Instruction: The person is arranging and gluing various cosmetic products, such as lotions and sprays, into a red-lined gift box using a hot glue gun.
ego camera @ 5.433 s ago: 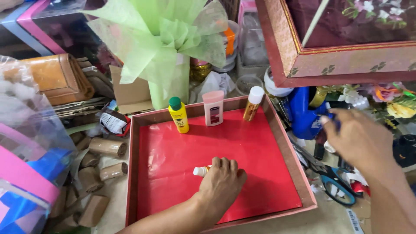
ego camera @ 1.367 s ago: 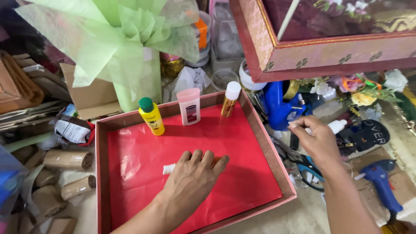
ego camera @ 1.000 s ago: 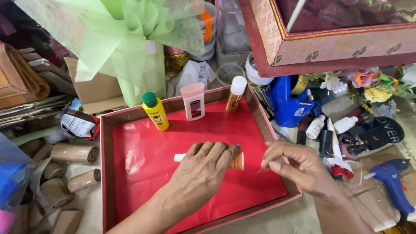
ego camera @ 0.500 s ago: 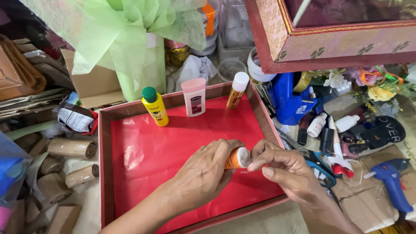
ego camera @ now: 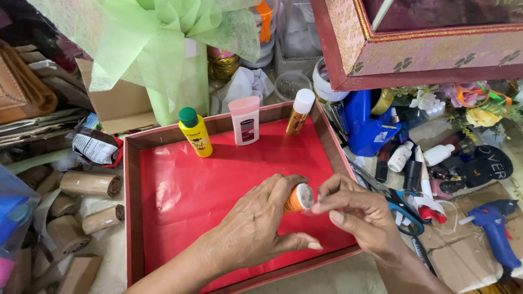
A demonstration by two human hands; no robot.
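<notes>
Tube (ego camera: 297,199): small, orange, likely light and slick; left hand (ego camera: 256,228) wraps its body, right hand (ego camera: 357,212) fingertips pinch at its end, over tray (ego camera: 131,218).

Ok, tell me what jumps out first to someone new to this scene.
The red-lined tray fills the middle, with the left hand holding a small orange bottle over it and the right hand pinching at its end. Three bottles stand along the tray's far edge, the yellow bottle leftmost. Behind, a pale green wrapping billows up.

Cluttered craft worktop (ego camera: 381,272), daylit
</notes>
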